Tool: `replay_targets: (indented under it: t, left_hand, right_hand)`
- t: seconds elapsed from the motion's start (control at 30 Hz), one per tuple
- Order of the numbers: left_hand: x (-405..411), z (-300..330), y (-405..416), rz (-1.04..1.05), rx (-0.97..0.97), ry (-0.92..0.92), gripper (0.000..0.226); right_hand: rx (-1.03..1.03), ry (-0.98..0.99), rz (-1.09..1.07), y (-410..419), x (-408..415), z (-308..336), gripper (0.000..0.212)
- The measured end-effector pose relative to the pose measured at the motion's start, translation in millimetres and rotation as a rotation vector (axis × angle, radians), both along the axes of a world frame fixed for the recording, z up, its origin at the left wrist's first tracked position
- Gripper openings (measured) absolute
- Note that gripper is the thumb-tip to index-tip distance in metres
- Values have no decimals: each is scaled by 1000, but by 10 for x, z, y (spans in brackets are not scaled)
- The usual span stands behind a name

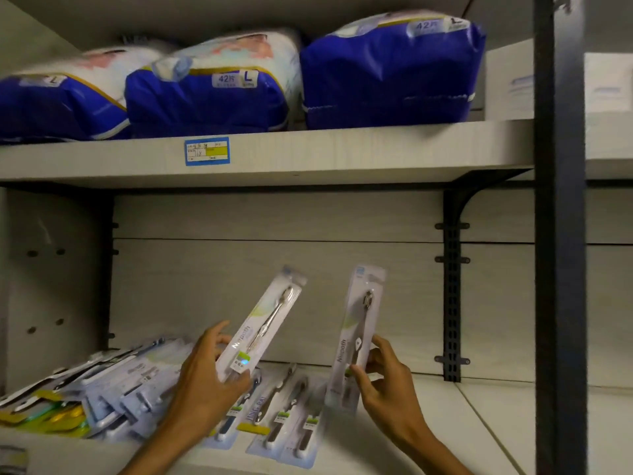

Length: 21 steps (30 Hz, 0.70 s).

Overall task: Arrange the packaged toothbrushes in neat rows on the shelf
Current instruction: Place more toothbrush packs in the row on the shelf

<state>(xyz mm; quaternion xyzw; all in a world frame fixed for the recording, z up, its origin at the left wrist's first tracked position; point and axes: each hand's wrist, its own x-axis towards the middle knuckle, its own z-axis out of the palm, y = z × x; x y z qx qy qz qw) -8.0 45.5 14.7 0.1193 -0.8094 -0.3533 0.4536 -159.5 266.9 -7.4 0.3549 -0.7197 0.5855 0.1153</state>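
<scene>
Two packs lifted, rows not yet laid

At far left a loose pile [102, 389] of packaged toothbrushes lies slanted on the shelf [479, 426]. Next, the left hand [205, 382] pinches the lower end of a white pack [262, 323], thumb on its face and fingers behind, the pack tilting up to the right, clear of the shelf. Flat packs [284, 423] lie on the shelf below it. The right hand [387, 385] pinches a second pack [358, 330] near its base, nearly upright. I judge this the sorting step; the next move calls for laying each pack flat and square beside those lying there.
</scene>
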Motion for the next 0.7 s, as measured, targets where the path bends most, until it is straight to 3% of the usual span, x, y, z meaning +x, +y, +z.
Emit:
replay_targets:
  t: [0.3, 0.7]
  left_hand:
    - [-217, -108, 803, -116, 2, 390, 70]
    - [-334, 155, 2396, -402, 3, 509, 74]
  right_hand:
    - [1, 118, -37, 714, 536, 419, 49]
    - [13, 180, -126, 2334, 840, 577, 45]
